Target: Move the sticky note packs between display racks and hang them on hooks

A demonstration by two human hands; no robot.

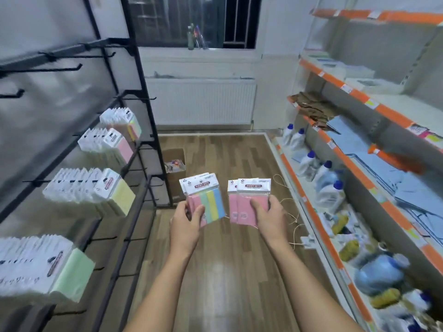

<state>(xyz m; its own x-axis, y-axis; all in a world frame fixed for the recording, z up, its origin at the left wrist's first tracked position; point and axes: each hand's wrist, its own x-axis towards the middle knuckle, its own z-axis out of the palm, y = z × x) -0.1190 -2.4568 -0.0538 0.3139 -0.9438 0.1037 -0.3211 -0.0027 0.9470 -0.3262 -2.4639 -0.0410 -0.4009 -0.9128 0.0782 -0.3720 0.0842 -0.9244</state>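
My left hand grips a small stack of multicolour sticky note packs, striped pink, green, yellow and blue. My right hand grips a stack of pink sticky note packs. Both stacks are held upright in front of me over the wooden floor. To the left stands a black display rack with hooks. Rows of packs hang on it: green packs nearest, yellow packs, pink packs and a further row. Several upper hooks are bare.
On the right stands an orange-edged shelf unit with white bottles, blue paper and yarn. A cardboard box sits on the floor by the rack's foot. A cord lies along the shelf base. A radiator and window fill the far wall.
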